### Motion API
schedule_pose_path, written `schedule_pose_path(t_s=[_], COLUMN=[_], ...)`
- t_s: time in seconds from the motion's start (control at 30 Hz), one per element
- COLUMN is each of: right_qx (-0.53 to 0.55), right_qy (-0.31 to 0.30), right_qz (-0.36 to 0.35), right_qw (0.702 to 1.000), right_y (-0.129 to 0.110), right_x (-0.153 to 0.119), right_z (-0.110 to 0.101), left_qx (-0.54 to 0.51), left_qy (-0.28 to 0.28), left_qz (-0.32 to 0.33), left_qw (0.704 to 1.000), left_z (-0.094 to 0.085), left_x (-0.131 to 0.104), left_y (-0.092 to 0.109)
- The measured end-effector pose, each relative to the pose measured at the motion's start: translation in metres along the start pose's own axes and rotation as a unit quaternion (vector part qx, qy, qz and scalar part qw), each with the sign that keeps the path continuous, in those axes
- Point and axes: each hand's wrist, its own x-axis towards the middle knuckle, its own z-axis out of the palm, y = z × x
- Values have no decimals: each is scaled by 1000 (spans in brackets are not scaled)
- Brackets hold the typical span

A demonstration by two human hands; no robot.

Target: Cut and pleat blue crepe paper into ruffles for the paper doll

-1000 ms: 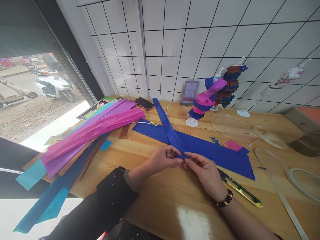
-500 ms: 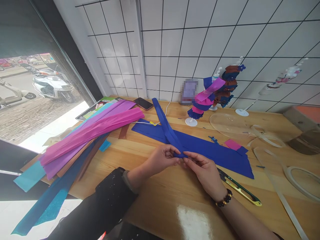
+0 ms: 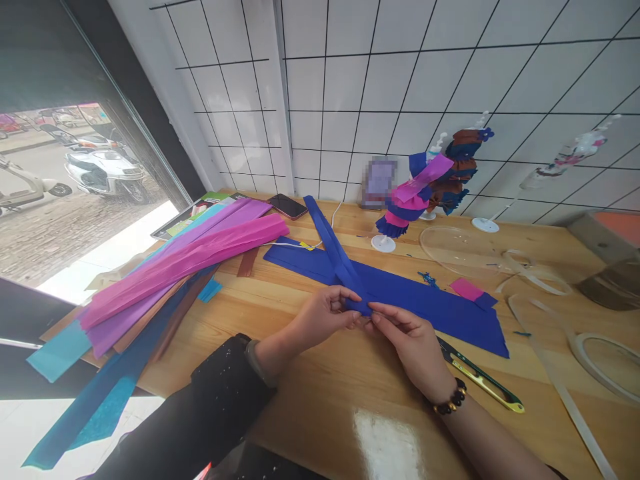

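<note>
A narrow folded strip of blue crepe paper (image 3: 333,243) slants from the back of the table down to my fingers. My left hand (image 3: 323,317) pinches its near end between thumb and fingers. Close beside it, my right hand (image 3: 407,337) grips the same end with thumb and forefinger; the fingertips nearly meet. Beneath the strip, a wide flat sheet of blue crepe paper (image 3: 425,303) lies across the table. A yellow and black utility knife (image 3: 483,377) rests just right of my right hand.
Pink, purple, teal and brown paper strips (image 3: 195,257) are piled at left. A phone (image 3: 287,206) lies behind them. Paper-wrapped figures on white stands (image 3: 383,244) stand near the tiled wall. Rolls of white tape (image 3: 607,360) and a clear plastic dish (image 3: 450,247) are at right.
The near end of the blue strip has turned slightly between my fingers, showing more of its fold. Both hands stay in nearly the same place.
</note>
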Motion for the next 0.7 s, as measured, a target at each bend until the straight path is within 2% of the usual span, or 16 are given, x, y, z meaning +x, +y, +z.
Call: schedule_pose_path(t_s=[0.13,0.33,0.5,0.7], right_qx=[22,-22,-17,-7], right_qy=[-13,-1,2,-25], right_qz=[-5,-43,-48,-54], right_qw=[1000,999,999,998], right_y=[1,4,4,3], right_x=[-1,0,1,-1], right_z=[0,2,-1,2], left_qx=[1,8,2,14], left_qy=[14,7,12,8], left_qz=[-4,-9,-10,2], left_qw=[1000,1000,1000,1000], left_z=[0,0,-1,0], left_x=[0,-1,-1,-1], left_y=[3,0,3,3])
